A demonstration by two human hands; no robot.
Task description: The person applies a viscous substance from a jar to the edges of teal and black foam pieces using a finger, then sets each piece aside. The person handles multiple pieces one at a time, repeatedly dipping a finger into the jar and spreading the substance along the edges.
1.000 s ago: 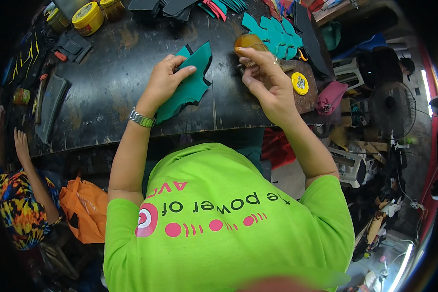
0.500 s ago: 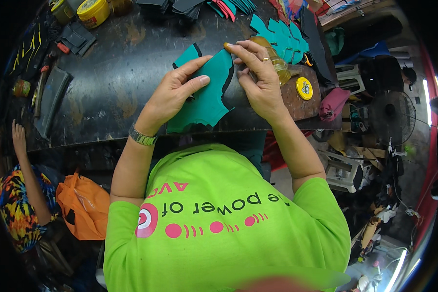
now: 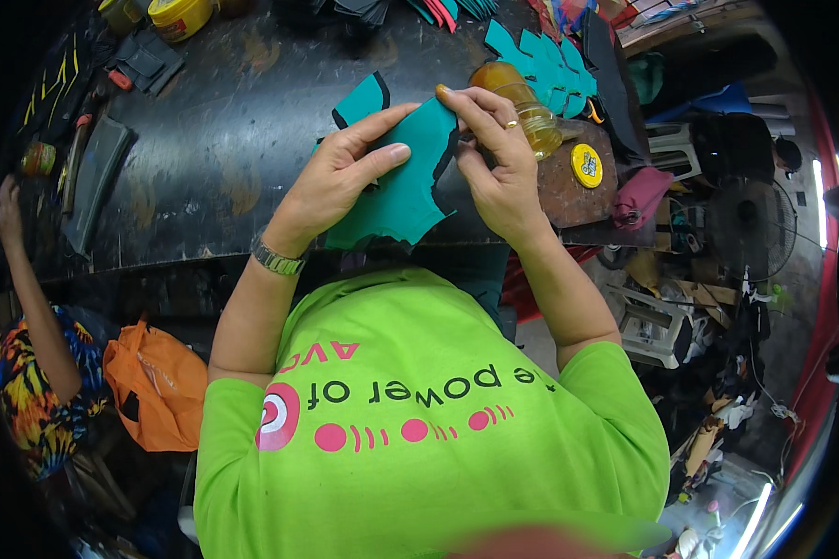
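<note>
At the far left of the frame, a co-worker's hand point(image 3: 9, 214) has moved up the table's edge and is now just below a small jar point(image 3: 39, 158). A grey slab point(image 3: 98, 186) lies next along, with a yellow tub point(image 3: 179, 19) at the upper left and an orange bag point(image 3: 158, 387) below the table point(image 3: 214, 140). In the upper middle, the left hand point(image 3: 340, 182) grips the teal piece point(image 3: 391, 200), thumb flat on its face; a teal flap point(image 3: 362, 101) shows beyond the fingers, and I cannot tell if it is separate. The right hand point(image 3: 503, 163), a second ago apart from the piece and over by the bottle point(image 3: 531, 112), is now at its black-edged right side, fingers half curled, amber-stained index tip at the top corner; whether they pinch it, I cannot tell. That suggests the work is now at this edge, with the left hand steadying. Right of it, the bottle lies tipped, then teal cutouts point(image 3: 545, 70), a yellow lid point(image 3: 586, 166) and a pink pouch point(image 3: 641, 196)
</note>
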